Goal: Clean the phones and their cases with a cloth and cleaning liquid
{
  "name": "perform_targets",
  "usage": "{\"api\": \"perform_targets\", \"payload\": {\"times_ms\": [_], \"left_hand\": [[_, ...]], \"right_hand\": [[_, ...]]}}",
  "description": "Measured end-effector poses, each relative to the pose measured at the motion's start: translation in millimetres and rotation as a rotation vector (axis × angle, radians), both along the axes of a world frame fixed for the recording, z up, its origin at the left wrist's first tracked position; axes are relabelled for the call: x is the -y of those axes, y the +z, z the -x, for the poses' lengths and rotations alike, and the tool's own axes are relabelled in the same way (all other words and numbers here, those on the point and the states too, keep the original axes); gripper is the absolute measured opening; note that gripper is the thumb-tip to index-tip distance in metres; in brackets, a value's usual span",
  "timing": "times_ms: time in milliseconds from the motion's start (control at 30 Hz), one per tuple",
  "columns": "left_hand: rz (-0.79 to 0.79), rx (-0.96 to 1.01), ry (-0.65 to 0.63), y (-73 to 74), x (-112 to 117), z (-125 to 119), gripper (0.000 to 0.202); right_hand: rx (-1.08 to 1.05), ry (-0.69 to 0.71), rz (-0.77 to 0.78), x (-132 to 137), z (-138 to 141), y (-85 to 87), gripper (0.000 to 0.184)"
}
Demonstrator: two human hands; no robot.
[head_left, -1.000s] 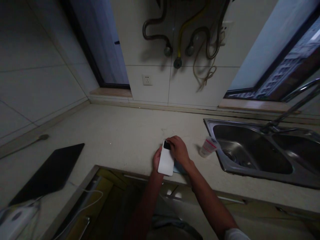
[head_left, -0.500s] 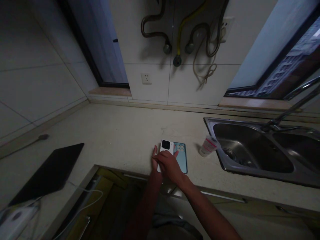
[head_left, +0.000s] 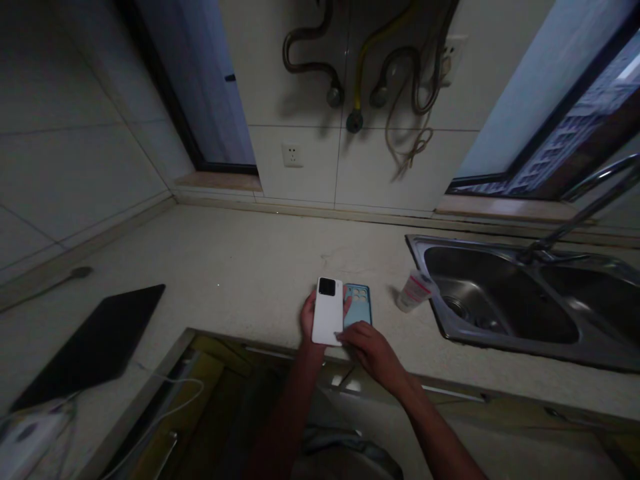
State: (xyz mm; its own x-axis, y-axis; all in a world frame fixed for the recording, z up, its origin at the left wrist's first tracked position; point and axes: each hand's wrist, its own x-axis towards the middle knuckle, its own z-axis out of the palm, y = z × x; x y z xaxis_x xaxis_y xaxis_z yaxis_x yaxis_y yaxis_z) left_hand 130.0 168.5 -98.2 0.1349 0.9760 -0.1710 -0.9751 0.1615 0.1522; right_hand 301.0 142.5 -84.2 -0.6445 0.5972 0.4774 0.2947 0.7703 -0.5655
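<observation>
White plastic or glass, I can't say which, backs the phone point(head_left: 327, 317) at lower centre, best held steady in the left hand's point(head_left: 307, 318) grip while the right hand point(head_left: 374, 348), fingertips bunched around something indiscernible, works lightly.

Kinda dim in there tbh: white tiled wall point(head_left: 300, 183) with pipes point(head_left: 358, 83) at 12 o'clock, windows point(head_left: 233, 127) at 11 and 2, pale counter point(head_left: 260, 267) mid-dial, steel double sink point(head_left: 500, 300) past 3, yellowish cabinet point(head_left: 200, 370) near 8.
</observation>
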Motion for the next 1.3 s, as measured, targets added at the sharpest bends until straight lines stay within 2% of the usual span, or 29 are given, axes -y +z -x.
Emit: {"api": "perform_targets", "payload": {"times_ms": [267,400,533,700,833,933,1100,1200,1300], "left_hand": [[-0.050,-0.048,-0.208,6.5,4.2,7.3,0.060],[-0.061,-0.101,-0.211,4.3,4.7,8.8,0.064],[-0.082,-0.100,-0.194,-1.0,2.3,6.9,0.064],[-0.118,-0.019,-0.120,-3.1,1.1,3.2,0.051],[-0.095,0.032,-0.136,0.7,1.0,1.4,0.051],[-0.077,-0.003,-0.144,1.8,-0.7,0.5,0.054],[-0.017,-0.035,-0.071,-3.2,-6.5,0.2,0.051],[0.049,-0.015,-0.039,-8.2,-9.1,0.8,0.041],[0.117,-0.130,0.011,-11.9,-9.4,-1.0,0.025]], "right_hand": [[-0.075,-0.284,0.005,-29.7,-34.5,0.9,0.025],[-0.130,-0.425,0.028,-38.9,-51.3,-0.7,0.022],[-0.152,-0.533,0.030,-44.1,-62.6,-10.6,0.023],[-0.088,-0.571,0.051,-45.7,-62.0,-28.8,0.030],[-0.022,-0.591,0.077,-47.4,-57.2,-35.3,0.033],[0.020,-0.588,0.083,-48.4,-56.3,-34.8,0.032],[0.019,-0.564,0.068,-44.2,-57.0,-29.3,0.027],[-0.011,-0.557,0.068,-40.3,-56.7,-25.6,0.027],[-0.041,-0.571,0.051,-37.7,-56.4,-24.0,0.026]]}}
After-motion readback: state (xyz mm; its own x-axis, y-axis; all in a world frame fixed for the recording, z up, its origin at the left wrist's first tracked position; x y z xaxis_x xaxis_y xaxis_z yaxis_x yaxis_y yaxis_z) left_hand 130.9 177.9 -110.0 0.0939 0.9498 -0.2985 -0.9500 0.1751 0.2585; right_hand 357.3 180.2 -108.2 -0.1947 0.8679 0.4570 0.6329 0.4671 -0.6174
